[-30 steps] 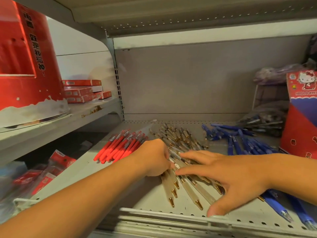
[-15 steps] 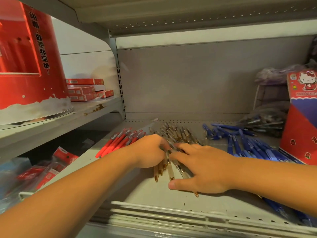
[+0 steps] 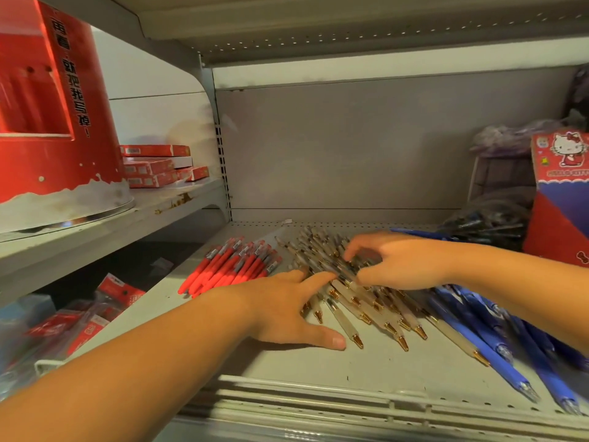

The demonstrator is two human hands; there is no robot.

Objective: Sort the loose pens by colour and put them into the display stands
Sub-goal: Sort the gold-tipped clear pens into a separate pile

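Red pens (image 3: 232,269), clear pens (image 3: 366,307) & blue pens (image 3: 478,342) lay piled by colour, prob. none in stands (image 3: 41,161); L hand (image 3: 287,311) flat-open, R hand (image 3: 401,263) clawed over clear ones, grip unclear.

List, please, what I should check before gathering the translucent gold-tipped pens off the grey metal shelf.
1. The red pens lie in their own pile, left of the translucent gold-tipped pens: ok.
2. The blue pens lie apart from that pile: not ok, they rest against its right edge.
3. The translucent pens are aligned: not ok, they are fanned out.
4. The left hand is flat and open at the pile's left edge: ok.
5. The right hand has a grip on pens: cannot tell; its fingers curl over the pile.
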